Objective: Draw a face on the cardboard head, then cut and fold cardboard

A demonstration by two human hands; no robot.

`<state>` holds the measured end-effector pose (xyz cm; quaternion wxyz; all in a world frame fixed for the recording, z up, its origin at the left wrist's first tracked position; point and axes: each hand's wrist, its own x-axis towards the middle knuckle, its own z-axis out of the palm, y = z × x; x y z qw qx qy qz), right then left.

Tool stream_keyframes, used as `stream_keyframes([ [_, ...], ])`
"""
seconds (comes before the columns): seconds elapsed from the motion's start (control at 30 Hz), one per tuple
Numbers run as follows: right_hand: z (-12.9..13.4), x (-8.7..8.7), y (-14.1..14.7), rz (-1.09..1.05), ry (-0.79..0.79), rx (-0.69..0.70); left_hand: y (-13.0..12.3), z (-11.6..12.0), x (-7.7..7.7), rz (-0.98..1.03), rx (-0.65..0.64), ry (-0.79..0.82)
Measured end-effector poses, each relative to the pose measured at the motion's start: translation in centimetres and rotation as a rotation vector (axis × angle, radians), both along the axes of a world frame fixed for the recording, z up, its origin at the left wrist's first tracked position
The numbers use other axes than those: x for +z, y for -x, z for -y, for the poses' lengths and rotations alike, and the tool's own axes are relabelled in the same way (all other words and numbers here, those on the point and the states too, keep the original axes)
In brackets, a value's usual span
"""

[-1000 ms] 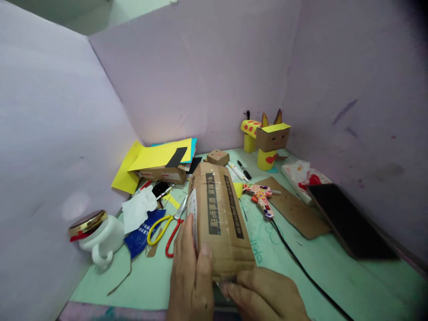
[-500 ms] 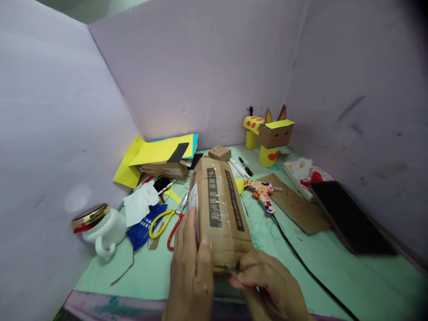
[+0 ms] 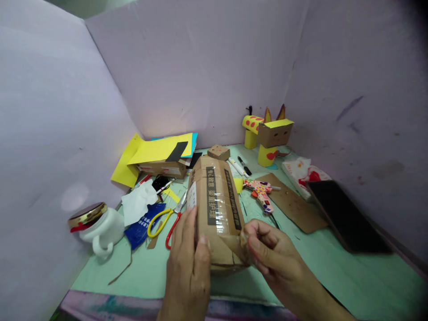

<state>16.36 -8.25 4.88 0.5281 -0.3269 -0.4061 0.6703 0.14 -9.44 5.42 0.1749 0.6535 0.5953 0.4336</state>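
Note:
A brown cardboard box [image 3: 217, 200] with dark printed strips and shiny clear tape lies in front of me. My left hand [image 3: 189, 263] grips its near left side, fingers along the side and thumb on top. At the near right corner my right hand [image 3: 270, 249] is closed in a pinch on a strip of clear packing tape [image 3: 243, 243], which is partly lifted and wrinkled off the box. Scissors [image 3: 172, 214] with one yellow and one red handle lie open just left of the box.
Left stand a white mug [image 3: 103, 232] with a gold lid, a blue packet [image 3: 143, 227] and white tissue [image 3: 138, 203]. Right lie a patterned glue gun [image 3: 262, 194], a cardboard sheet [image 3: 297, 207] and a dark tablet [image 3: 347, 216]. A cardboard animal [image 3: 274, 133] stands behind.
My right hand has moved up and to the right from the box's near edge, pulling the tape strip up at the corner. My left hand stays on the box.

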Motion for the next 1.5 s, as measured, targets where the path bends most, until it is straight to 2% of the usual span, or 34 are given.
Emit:
stream_keyframes([
  [0.1, -0.4, 0.4, -0.3, -0.064, 0.139, 0.126, -0.2, 0.0, 0.4, 0.025, 0.018, -0.01],
  [0.2, -0.5, 0.7, -0.3, -0.049, 0.155, 0.198, -0.3, 0.3, 0.5, 0.035, 0.062, -0.019],
  [0.33, -0.4, 0.3, 0.3, -0.101, 0.13, 0.249, 0.0, 0.9, 0.4, -0.019, 0.076, -0.035],
  [0.5, -0.4, -0.1, 1.0, -0.082, 0.13, 0.286, 0.3, 0.8, -0.1, -0.117, 0.068, -0.144],
  [0.63, -0.9, 0.7, 1.2, -0.126, 0.16, 0.33, 0.4, 0.6, -0.7, -0.112, 0.027, -0.209],
  [0.77, -1.8, 1.6, 0.9, -0.235, 0.293, 0.35, 0.5, 0.7, -1.3, -0.097, -0.038, -0.222],
  [0.83, -1.7, 2.1, 0.9, -0.185, 0.26, 0.355, 0.6, 0.7, -1.4, -0.079, -0.026, -0.209],
  [0.97, -0.5, 3.1, 1.3, 0.056, 0.098, 0.319, 0.6, 0.6, -1.5, -0.069, 0.047, -0.252],
  [1.03, -0.6, 3.6, 1.1, 0.035, 0.072, 0.28, 0.6, 0.5, -1.6, -0.083, 0.079, -0.267],
  [1.13, -2.3, 4.6, -0.2, -0.176, 0.048, 0.154, 0.9, 0.6, -1.6, -0.121, 0.083, -0.258],
  [1.2, -4.1, 5.5, -1.4, -0.26, 0.057, 0.126, 1.2, 0.7, -1.6, -0.14, 0.067, -0.25],
  [1.37, -9.2, 7.7, -3.5, -0.319, -0.01, 0.121, 2.1, 0.5, -1.6, -0.164, 0.055, -0.236],
  [1.5, -12.9, 8.4, -3.8, -0.323, -0.022, 0.074, 2.8, -0.3, -2.5, -0.209, 0.06, -0.243],
])
